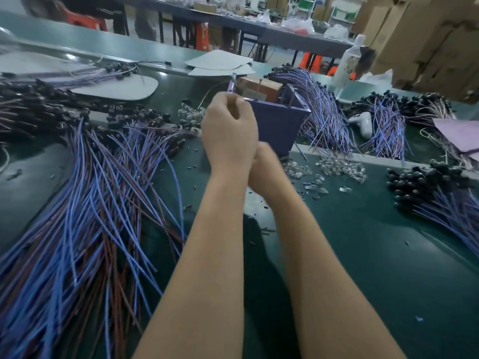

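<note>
At the purple box (277, 123): the left hand (229, 130) is raised just in front of the near top corner, close to a metal post (234, 79) that stands on the rim.
Left hand: the fingers are curled tight, with thumb against forefinger in a pinch. A thin wire (206, 95) arcs away to its left, so it seems to grip that wire's end, though the tip is too small to see.
Right hand: it sits low behind the left wrist, just above the green bench (363, 242). Only its back shows, so I cannot tell how far it is open or whether it holds anything.
Work in hand: probably feeding one wire end to the fixture on the box.
Wire stock: a wide fan of purple and brown wires (90, 203) lies on the bench to the left, well apart from the box.
Clear caps (339, 168): these form a loose heap near the foot of the box, just right of the right hand.
Risk, slipping: the pinch is on very little material, and a sideways tug from the trailing wire could pull the end free.
Risk, misfeed: the left wrist hides the right hand, so the two may not line up and the wire could bend against the rim.
Risk, scatter: a forearm dropping to the bench could sweep the caps into the wire fan.
</note>
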Tool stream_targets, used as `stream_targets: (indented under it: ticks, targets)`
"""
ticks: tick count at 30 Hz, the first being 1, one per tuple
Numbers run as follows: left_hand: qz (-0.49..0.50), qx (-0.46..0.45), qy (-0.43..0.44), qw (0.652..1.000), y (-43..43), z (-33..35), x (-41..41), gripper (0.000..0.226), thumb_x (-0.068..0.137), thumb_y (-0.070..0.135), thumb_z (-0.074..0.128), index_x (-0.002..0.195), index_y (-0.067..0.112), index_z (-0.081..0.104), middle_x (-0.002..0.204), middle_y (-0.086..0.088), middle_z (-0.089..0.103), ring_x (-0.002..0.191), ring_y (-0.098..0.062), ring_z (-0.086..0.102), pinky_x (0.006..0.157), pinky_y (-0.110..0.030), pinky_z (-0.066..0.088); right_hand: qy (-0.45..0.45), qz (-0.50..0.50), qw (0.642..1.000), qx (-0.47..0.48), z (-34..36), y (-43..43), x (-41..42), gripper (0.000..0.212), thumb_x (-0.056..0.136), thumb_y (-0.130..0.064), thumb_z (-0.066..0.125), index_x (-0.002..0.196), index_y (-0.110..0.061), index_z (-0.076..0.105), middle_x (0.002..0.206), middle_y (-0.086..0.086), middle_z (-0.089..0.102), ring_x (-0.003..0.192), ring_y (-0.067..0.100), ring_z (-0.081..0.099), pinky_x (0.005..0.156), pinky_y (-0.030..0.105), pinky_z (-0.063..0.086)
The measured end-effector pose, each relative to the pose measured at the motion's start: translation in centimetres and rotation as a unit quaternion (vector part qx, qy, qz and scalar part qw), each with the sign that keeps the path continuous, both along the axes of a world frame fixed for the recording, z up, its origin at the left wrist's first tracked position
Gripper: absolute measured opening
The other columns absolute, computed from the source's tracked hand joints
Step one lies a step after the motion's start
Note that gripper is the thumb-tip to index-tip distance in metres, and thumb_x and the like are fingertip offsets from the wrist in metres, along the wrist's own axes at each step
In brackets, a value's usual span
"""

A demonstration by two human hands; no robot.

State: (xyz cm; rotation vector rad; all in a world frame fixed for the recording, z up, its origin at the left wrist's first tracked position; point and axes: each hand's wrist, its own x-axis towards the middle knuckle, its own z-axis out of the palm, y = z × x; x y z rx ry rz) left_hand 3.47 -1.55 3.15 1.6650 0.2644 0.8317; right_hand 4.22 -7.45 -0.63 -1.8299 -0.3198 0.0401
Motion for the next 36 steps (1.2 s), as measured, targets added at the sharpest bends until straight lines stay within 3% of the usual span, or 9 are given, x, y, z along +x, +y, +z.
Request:
stream_targets:
  ticks: [5,8,12,14,16,21,25,31,36]
  targets:
    - [-0.159,0.112,0.235,0.952,-2.4,-1.8,1.5,0.046,0.097,0.043,0.041,0.09,0.003,0.065,0.095,-0.014,0.068,0.095,-0.032,0.064,0.082,-0.031,0.051,-0.039,-0.069,0.995,0.055,0.6,-7.3,0.4,0.024,0.097,-0.012,0.048,0.08,-0.006,0.064,0.051,-0.006,0.045,0.042,0.004,0.034,0.042,0.018,0.027]
    - [-0.222,0.063,0.306,0.924,-4.2,-2.8,1.7,0.061,0.098,0.052,0.031,0.099,0.0,0.063,0.08,-0.01,0.068,0.053,-0.013,0.066,0.048,-0.017,0.049,0.022,-0.045,0.994,0.101,-0.6,-9.6,0.0,0.028,0.097,-0.01,0.046,0.075,-0.011,0.063,0.044,-0.01,0.038,0.036,0.003,0.027,0.037,0.014,0.022]
    - [-0.174,-0.215,0.238,0.931,-5.8,-5.0,2.5,0.047,0.1,0.043,0.035,0.105,0.001,0.055,0.075,-0.006,0.062,0.041,-0.01,0.049,0.042,-0.015,0.037,0.068,-0.039,0.996,0.049,-1.9,-11.8,-0.3,0.03,0.089,-0.01,0.049,0.065,-0.011,0.066,0.048,-0.002,0.045,0.04,0.009,0.034,0.04,0.015,0.027]
    - [-0.11,-0.401,0.16,0.895,-5.7,-6.0,2.4,0.034,0.101,0.034,0.038,0.107,0.003,0.051,0.072,-0.002,0.06,0.033,-0.005,0.037,0.036,-0.014,0.03,0.09,-0.033,0.995,0.023,-2.3,-12.6,-0.3,0.032,0.086,-0.011,0.05,0.06,-0.013,0.068,0.049,0.0,0.051,0.043,0.011,0.042,0.042,0.016,0.035]
    - [-0.032,-0.479,0.101,0.871,-5.1,-6.6,2.4,0.021,0.101,0.03,0.038,0.093,0.012,0.044,0.074,0.0,0.059,0.035,-0.007,0.036,0.037,-0.017,0.029,0.114,-0.02,0.993,-0.005,-2.5,-13.4,-0.2,0.036,0.087,-0.013,0.049,0.058,-0.016,0.07,0.051,0.0,0.056,0.046,0.011,0.047,0.046,0.016,0.04]
    - [0.026,-0.44,0.033,0.897,-4.7,-6.6,2.7,0.032,0.103,0.026,0.027,0.077,0.013,0.04,0.057,-0.001,0.048,0.044,-0.011,0.037,0.045,-0.023,0.03,0.136,-0.071,0.987,-0.038,-2.3,-14.1,0.3,0.031,0.086,-0.012,0.05,0.063,-0.012,0.071,0.055,0.001,0.063,0.047,0.009,0.05,0.048,0.017,0.042]
    - [-0.08,-0.374,0.132,0.914,-5.6,-6.4,2.6,0.039,0.104,0.032,0.027,0.075,0.014,0.045,0.061,0.0,0.055,0.041,-0.007,0.042,0.039,-0.018,0.033,0.06,-0.213,0.975,-0.028,-2.3,-14.1,0.6,0.026,0.089,-0.008,0.048,0.069,-0.013,0.065,0.061,0.002,0.065,0.053,0.009,0.058,0.053,0.017,0.048]
    - [-0.163,-0.342,0.249,0.891,-4.5,-5.8,2.2,0.037,0.103,0.032,0.034,0.075,0.012,0.049,0.069,-0.002,0.062,0.036,-0.003,0.048,0.036,-0.012,0.035,0.013,-0.41,0.897,0.168,-1.9,-16.0,1.0,0.03,0.09,-0.009,0.043,0.063,-0.015,0.057,0.037,-0.01,0.05,0.033,0.001,0.044,0.038,0.014,0.034]
    - [-0.194,-0.452,0.218,0.843,-2.9,-4.8,1.8,0.03,0.096,0.031,0.054,0.076,0.009,0.052,0.067,0.0,0.055,0.039,-0.001,0.046,0.034,-0.01,0.036,0.023,-0.507,0.826,0.245,-2.4,-17.5,1.1,0.028,0.088,-0.007,0.04,0.064,-0.014,0.053,0.055,-0.001,0.049,0.043,0.009,0.045,0.042,0.019,0.032]
